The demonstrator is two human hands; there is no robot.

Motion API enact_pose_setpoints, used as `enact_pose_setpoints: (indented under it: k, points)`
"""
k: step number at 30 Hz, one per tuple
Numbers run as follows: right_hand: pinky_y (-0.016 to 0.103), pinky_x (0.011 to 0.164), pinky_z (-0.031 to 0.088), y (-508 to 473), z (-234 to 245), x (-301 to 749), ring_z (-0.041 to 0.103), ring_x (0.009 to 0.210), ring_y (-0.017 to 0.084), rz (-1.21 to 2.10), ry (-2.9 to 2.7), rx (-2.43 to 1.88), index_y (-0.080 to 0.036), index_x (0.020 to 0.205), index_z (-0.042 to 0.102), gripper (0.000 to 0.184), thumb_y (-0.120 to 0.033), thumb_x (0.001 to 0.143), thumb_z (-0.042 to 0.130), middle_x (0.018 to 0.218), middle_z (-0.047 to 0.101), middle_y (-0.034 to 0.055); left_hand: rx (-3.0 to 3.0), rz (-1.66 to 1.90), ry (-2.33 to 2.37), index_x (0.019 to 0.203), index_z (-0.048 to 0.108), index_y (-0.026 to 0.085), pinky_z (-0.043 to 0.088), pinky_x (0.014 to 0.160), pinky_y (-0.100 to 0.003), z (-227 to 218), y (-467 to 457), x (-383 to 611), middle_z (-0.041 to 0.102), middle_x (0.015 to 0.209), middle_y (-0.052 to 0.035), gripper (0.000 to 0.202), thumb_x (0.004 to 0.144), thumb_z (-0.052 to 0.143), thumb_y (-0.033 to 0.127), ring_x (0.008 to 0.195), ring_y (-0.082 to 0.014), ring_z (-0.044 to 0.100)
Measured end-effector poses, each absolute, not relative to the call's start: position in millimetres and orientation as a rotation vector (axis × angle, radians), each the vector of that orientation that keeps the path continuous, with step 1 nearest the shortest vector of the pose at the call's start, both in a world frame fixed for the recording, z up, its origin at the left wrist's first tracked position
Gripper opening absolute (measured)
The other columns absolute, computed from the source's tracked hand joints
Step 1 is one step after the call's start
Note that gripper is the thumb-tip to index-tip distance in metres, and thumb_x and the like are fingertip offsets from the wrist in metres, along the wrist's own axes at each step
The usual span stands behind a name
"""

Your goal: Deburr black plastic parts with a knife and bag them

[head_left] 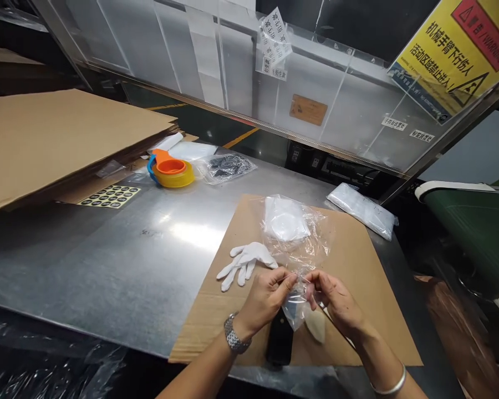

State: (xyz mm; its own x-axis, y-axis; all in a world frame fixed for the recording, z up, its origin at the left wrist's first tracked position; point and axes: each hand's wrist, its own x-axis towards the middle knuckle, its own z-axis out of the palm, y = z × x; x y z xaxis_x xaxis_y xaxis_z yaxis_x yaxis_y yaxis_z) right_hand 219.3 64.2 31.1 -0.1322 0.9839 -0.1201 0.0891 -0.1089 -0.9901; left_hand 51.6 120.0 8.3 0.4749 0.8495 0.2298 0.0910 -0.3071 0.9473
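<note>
My left hand (273,293), with a metal watch on its wrist, pinches the edge of a small clear plastic bag (294,314). Close beside it, my right hand (335,299) pinches the same bag from the other side. Under the hands lie a black object (280,341) and a pale, rounded piece (315,326), both partly covered. Just beyond is a larger clear bag with a white folded item (286,219) in it. White gloves (248,260) rest left of my left hand. All this lies on a cardboard sheet (208,327).
Stacked cardboard (66,144) stands at the left, near a sheet of round black stickers (110,197). An orange tape dispenser with yellow tape (172,173) and a bag of black items (227,167) sit at the back. A plastic-wrapped pack (361,209) lies right. Behind runs a clear panel (241,72).
</note>
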Motion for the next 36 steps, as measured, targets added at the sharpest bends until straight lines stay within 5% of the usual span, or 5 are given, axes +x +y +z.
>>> enact_pose_setpoints:
  k: [7, 12, 25, 31, 36]
  points:
    - [0.024, 0.058, 0.034, 46, 42, 215, 0.046, 0.060, 0.011, 1.132, -1.552, -1.465, -0.016, 0.068, 0.058, 0.030, -0.039, 0.085, 0.053, 0.062, 0.055, 0.0002, 1.904, 0.965, 0.846, 0.057, 0.059, 0.017, 0.034, 0.052, -0.022, 15, 107, 42, 0.050, 0.050, 0.0025, 0.031, 0.084, 0.053, 0.030, 0.050, -0.0106, 0.044]
    - [0.023, 0.049, 0.032, 39, 45, 205, 0.040, 0.052, 0.010, 0.989, -1.533, -1.552, -0.019, 0.061, 0.048, 0.028, -0.036, 0.081, 0.056, 0.055, 0.046, -0.0035, 1.841, 1.223, 1.103, 0.092, 0.065, 0.018, 0.035, 0.085, -0.038, 16, 90, 35, 0.059, 0.088, -0.0089, 0.020, 0.082, 0.054, 0.032, 0.090, -0.0231, 0.048]
    - [0.020, 0.047, 0.033, 26, 27, 170, 0.035, 0.051, 0.009, 0.678, -1.526, -1.587, -0.022, 0.064, 0.034, 0.028, -0.032, 0.088, 0.045, 0.057, 0.034, -0.0061, 1.568, 1.099, 1.124, 0.061, 0.048, 0.017, 0.040, 0.048, -0.021, -5, 49, 34, 0.048, 0.053, 0.0026, 0.031, 0.088, 0.044, 0.032, 0.049, -0.0104, 0.046]
    - [0.029, 0.065, 0.038, 21, 13, 153, 0.047, 0.071, 0.017, 0.414, -1.715, -1.558, -0.020, 0.077, 0.053, 0.013, -0.019, 0.085, 0.043, 0.075, 0.054, 0.0030, 1.893, 1.320, 1.262, 0.109, 0.058, 0.019, 0.042, 0.082, -0.039, -23, 44, 32, 0.060, 0.099, -0.0100, 0.029, 0.081, 0.053, 0.019, 0.093, -0.0234, 0.053]
    - [0.036, 0.072, 0.038, 15, 13, 154, 0.048, 0.080, 0.022, 0.261, -1.834, -1.595, -0.020, 0.090, 0.060, 0.027, -0.019, 0.090, 0.033, 0.084, 0.059, 0.0089, 2.131, 1.338, 1.212, 0.111, 0.063, 0.028, 0.044, 0.069, -0.029, -36, 58, 21, 0.058, 0.076, -0.0030, 0.034, 0.085, 0.046, 0.014, 0.070, -0.0154, 0.053]
